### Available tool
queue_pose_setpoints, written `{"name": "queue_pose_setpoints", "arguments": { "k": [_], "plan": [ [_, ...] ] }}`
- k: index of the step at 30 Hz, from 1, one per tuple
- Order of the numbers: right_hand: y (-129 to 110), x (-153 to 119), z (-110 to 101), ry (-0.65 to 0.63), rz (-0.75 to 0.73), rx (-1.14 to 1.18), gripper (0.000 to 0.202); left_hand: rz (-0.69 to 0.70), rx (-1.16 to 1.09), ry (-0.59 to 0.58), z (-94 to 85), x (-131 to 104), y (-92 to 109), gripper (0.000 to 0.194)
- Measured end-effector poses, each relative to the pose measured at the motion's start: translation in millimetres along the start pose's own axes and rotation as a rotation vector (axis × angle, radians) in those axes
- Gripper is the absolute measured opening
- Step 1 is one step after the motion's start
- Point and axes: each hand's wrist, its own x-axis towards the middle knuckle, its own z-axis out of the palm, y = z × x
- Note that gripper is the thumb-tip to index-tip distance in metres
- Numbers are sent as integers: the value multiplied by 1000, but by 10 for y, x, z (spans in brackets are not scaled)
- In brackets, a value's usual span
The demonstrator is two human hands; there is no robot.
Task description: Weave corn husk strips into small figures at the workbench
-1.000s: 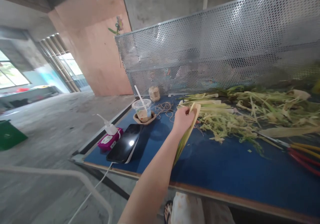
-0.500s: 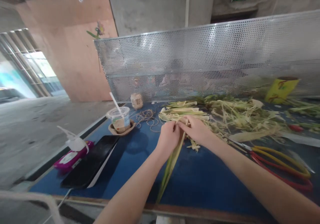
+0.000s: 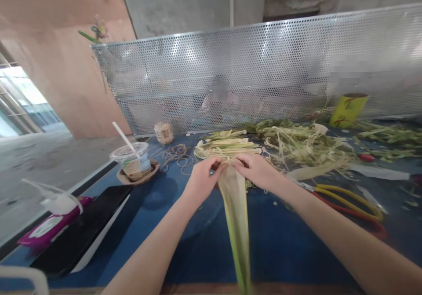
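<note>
A long pale green husk leaf [image 3: 236,211] hangs spread between my hands, its wide end up and its narrow end toward the table's front edge. My left hand [image 3: 206,176] pinches the top left corner of the leaf. On the top right corner my right hand [image 3: 252,168] is closed, thumb and fingers pressed together. Just beyond my hands lies a stack of flat pale husks [image 3: 227,144]. A heap of shredded husk fibres [image 3: 293,143] spreads to the right of the stack.
Scissors with yellow and red handles [image 3: 349,200] lie under and beside my right forearm. At the left are a cup with a straw [image 3: 133,161], tangled twine [image 3: 178,154], a black phone [image 3: 82,229] and a purple packet [image 3: 52,227]. A perforated metal screen [image 3: 198,75] stands behind.
The leaf, narrow and folded before, is now spread wide between my hands, which have moved slightly apart. The view has turned to the right.
</note>
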Motion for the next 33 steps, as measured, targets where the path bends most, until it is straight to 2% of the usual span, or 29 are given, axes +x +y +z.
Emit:
{"name": "queue_pose_setpoints", "arguments": {
  "k": [8, 12, 15, 18, 22, 29, 33],
  "plan": [
    [113, -95, 14, -24, -45, 69, 19, -30, -64, -73, 105, -35, 13, 26],
    [83, -130, -72, -72, -94, 37, 19, -69, -121, -230, 88, -32, 34, 24],
    [87, -157, -102, -105, -115, -28, 20, -25, -105, -305, 61, -38, 46, 19],
    [112, -166, -88, -128, -107, -46, 18, 30, -21, -300, 37, -51, 60, 15],
    [141, -161, -60, -171, -133, -23, 21, 29, 59, -283, 14, -52, 67, 16],
    [127, -161, -47, -165, -28, 40, 20, -38, 31, -238, 5, -30, 36, 20],
    [103, -169, -60, -150, -59, 68, 20, -82, 26, -257, -8, -37, 58, 20]
  ]
}}
